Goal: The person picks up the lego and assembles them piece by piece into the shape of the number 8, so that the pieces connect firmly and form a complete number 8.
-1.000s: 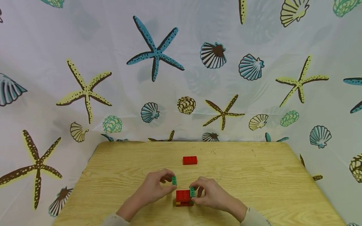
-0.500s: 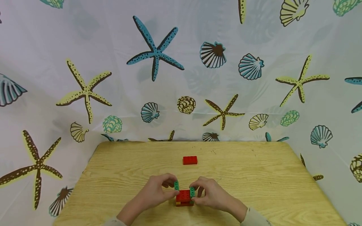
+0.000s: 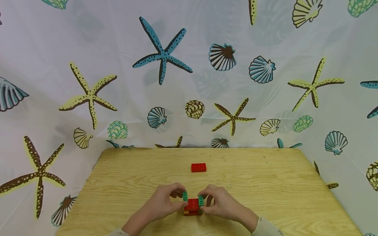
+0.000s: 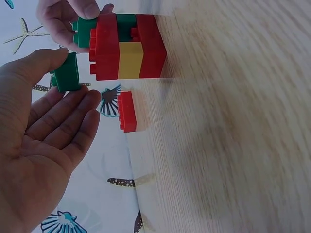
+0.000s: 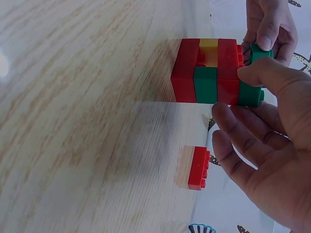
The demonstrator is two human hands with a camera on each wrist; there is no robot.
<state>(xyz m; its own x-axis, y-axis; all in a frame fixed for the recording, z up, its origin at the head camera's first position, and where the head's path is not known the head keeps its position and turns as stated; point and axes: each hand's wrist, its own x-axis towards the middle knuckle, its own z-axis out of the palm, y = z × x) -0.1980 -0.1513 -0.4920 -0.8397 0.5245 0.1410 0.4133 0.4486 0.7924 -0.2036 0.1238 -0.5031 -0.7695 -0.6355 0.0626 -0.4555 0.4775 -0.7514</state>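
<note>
A small stack of toy building bricks stands on the table, topped by a red brick [image 3: 193, 204]. Its middle layer has a yellow brick [image 4: 130, 60] at the left end and a green brick [image 5: 205, 85] at the right, above a red bottom brick [image 4: 151, 46]. My left hand [image 3: 160, 204] pinches a green brick [image 4: 67, 73] between thumb and fingers, just above the stack's left end; the left wrist view shows it apart from the studs. At the right end, my right hand [image 3: 222, 203] grips another green brick [image 5: 250, 94], which sits on the red top.
A loose red brick [image 3: 199, 167] lies behind the stack on the wooden table [image 3: 133, 170]. A white cloth [image 3: 189, 88] printed with starfish and shells hangs around the table's back and sides.
My left hand has moved right and slightly down with its green brick, from beside the stack to over its left end. My right hand has stayed in place.
</note>
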